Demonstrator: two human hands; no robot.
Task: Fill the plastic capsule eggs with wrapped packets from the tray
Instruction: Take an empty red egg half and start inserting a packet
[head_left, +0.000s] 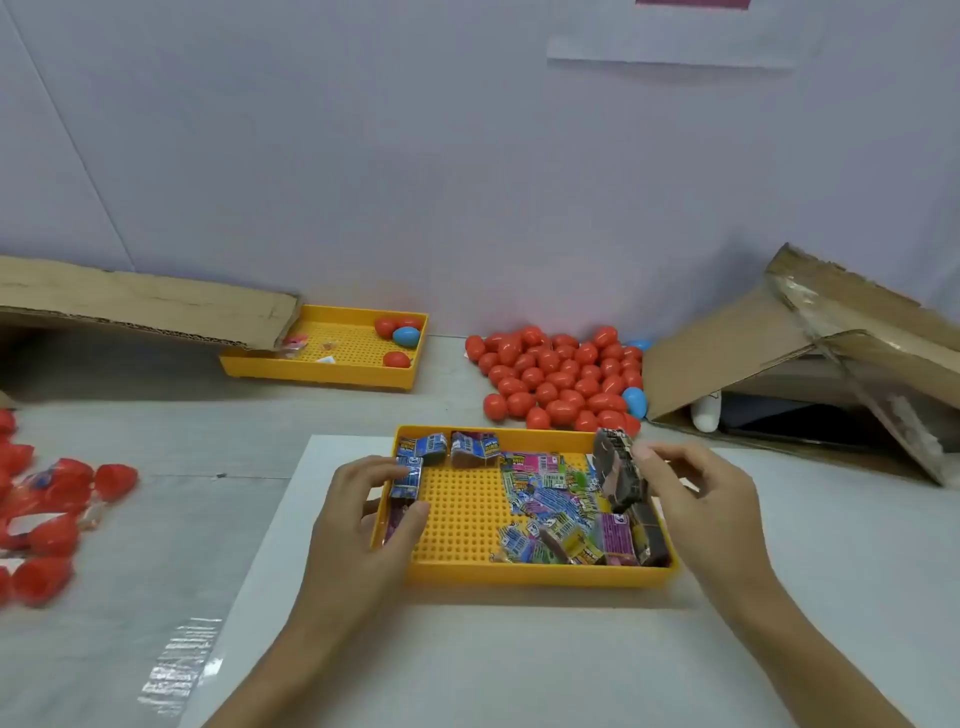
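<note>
The left hand pinched a blue packet at the yellow tray's left wall, the right hand gripped a dark packet stack above it, print unreadable, red capsule eggs heaped on the desk beyond.

Yellow studded tray holds blue, pink and green printed packets; red eggs behind.
</note>
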